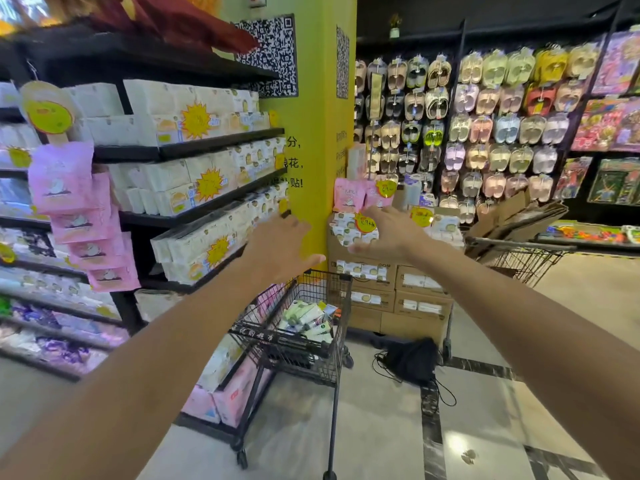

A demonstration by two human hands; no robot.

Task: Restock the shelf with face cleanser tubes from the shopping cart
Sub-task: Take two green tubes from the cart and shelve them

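- I have both arms stretched out ahead, with my left hand (278, 245) and right hand (384, 233) raised side by side in front of the yellow pillar (318, 140). The fingers of both are spread and neither holds anything.
- The face cleanser tubes (308, 322) lie heaped in the basket of the small black shopping cart (325, 344) below my hands, near the pillar's foot; I count none in either hand.
- By my reading the restock has hardly begun: the pile looks full (though I cannot see its bottom).
- The shelves (194, 150) on my left carry white tissue packs (180, 112) and pink sachets (74, 202); I cannot pick out a cleanser slot among them, so I cannot say if any tubes are shelved.
- Left to do: reach down, grasp tubes, carry them to their shelf.
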